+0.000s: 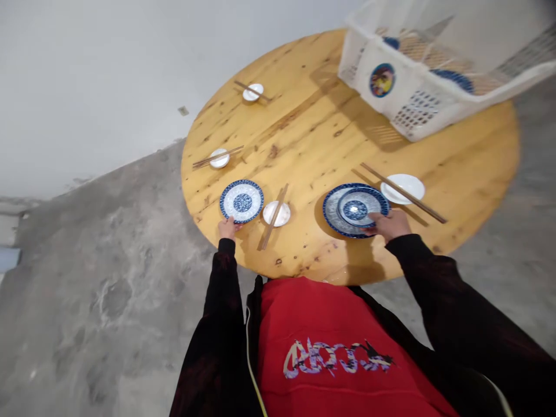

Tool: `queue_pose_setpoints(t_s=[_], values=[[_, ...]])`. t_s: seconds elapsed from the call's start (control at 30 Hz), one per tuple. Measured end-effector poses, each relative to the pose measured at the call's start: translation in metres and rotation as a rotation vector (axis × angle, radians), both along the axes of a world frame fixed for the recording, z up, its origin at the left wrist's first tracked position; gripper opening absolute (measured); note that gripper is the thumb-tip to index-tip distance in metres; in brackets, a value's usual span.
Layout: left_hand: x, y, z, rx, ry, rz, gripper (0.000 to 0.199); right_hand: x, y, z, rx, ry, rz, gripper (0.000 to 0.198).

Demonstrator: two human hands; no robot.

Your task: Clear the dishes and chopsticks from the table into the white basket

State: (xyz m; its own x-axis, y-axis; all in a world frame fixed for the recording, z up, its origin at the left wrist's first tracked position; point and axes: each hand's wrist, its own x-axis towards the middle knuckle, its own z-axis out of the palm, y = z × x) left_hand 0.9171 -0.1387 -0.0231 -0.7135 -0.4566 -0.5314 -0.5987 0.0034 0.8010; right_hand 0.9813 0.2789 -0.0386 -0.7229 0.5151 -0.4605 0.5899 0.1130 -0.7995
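Note:
My left hand (228,228) grips the near rim of a blue-and-white plate (241,201) at the table's left front. Just right of that plate, a small white bowl (282,215) has chopsticks (274,217) laid across it. My right hand (391,225) is closed on the right edge of blue-and-white plates (334,211), which look stacked; how many there are I cannot tell. Behind this hand a white bowl (403,189) carries a pair of chopsticks (403,193) across its top.
The round wooden table (304,150) holds two more small white bowls, one at the far left (253,91) and one at the left edge (219,158), both with chopsticks. A white plastic basket (408,87) with blue-patterned dishes inside stands at the back right. A wall (108,69) rises behind.

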Motion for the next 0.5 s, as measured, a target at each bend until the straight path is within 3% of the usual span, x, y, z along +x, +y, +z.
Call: queue_pose_setpoints(t_s=[0.13, 0.33, 0.4, 0.5], values=[[-0.006, -0.005, 0.0, -0.077, 0.028, -0.018, 0.027, 0.024, 0.005, 0.012, -0.133, 0.045, -0.2, 0.019], [-0.015, -0.011, 0.025, -0.139, 0.216, -0.02, 0.014, 0.1, 0.031, 0.034, -0.041, 0.065, -0.303, 0.02], [-0.015, 0.002, 0.038, -0.108, 0.308, -0.085, 0.017, 0.124, 0.035, 0.036, -0.001, 0.021, -0.315, 0.022], [-0.013, 0.041, 0.051, -0.024, 0.344, -0.254, 0.021, 0.152, 0.031, 0.033, -0.014, -0.016, -0.328, 0.023]])
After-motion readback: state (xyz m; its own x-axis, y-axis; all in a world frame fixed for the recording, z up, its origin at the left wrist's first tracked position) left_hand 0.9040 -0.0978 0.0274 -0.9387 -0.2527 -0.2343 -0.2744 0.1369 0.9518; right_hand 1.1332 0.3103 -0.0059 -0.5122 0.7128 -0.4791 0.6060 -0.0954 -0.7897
